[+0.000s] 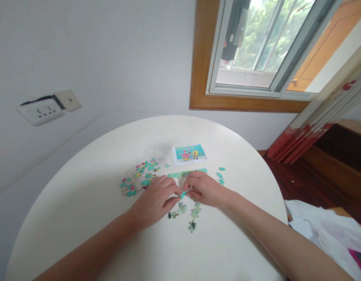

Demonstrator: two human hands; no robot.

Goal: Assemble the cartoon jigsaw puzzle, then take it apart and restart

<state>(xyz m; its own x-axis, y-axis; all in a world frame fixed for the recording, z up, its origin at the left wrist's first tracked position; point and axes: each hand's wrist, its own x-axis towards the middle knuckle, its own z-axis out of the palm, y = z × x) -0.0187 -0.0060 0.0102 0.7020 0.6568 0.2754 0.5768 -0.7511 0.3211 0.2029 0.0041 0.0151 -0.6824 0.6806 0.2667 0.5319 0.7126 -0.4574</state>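
Between the fingertips of both hands is a small teal jigsaw piece [183, 194], held above the table. My left hand [157, 197] pinches its left side, and my right hand [202, 188] pinches the right side. Just beyond the fingers lies a joined strip of puzzle [202, 171], partly covered by my right hand. Several pale green loose pieces [195, 210] lie on the near side of the hands, with a darker piece [192, 226] closest to me. A pile of mixed coloured pieces [149, 166] spreads left of my left hand, partly hidden by it.
The round white table [95, 234] stands against the wall. Behind the strip lies a picture card [190, 154] with cartoon figures. A few teal pieces [220, 177] sit to the right. Beyond the table are a window [253, 47], a curtain [312, 117] and white bags [317, 230].
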